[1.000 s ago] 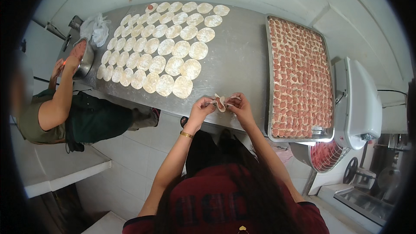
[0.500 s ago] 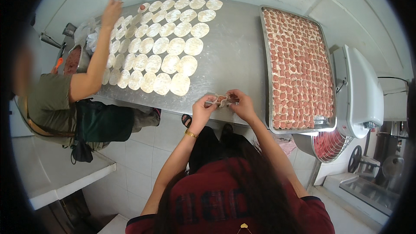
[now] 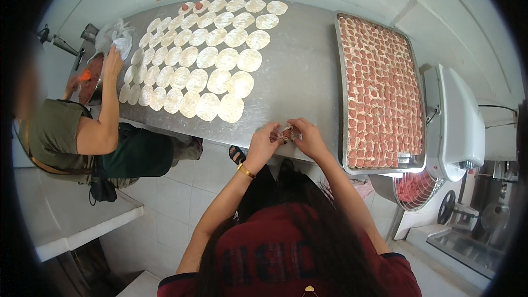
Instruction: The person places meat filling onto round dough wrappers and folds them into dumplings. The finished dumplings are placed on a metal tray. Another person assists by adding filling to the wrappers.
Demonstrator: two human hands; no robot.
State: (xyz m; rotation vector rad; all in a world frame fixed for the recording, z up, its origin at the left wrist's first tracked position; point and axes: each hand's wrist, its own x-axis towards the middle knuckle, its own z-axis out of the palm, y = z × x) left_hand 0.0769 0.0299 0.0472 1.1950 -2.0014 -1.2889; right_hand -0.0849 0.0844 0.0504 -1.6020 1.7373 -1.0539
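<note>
Pale, pink-filled, gathered dough wrapper (image 3: 287, 132) sits mid-frame, pinched between bare left hand (image 3: 265, 142) and bare right hand (image 3: 309, 138) — the right nearer the silver metal tray (image 3: 410, 159), whose length runs up the frame's right side.

Long grey bench (image 3: 300, 71) faced in smooth, dull-sheened metal, pale round dough wrappers (image 3: 230, 108) dusted matt white, rectangular silver tray (image 3: 342, 99) made of shiny metal, rounded white machine housing (image 3: 461, 124) finished smooth

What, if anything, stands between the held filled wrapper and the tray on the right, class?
Only the right hand holding the filled wrapper and the left rim of the tray; nothing else visible stands between.
</note>
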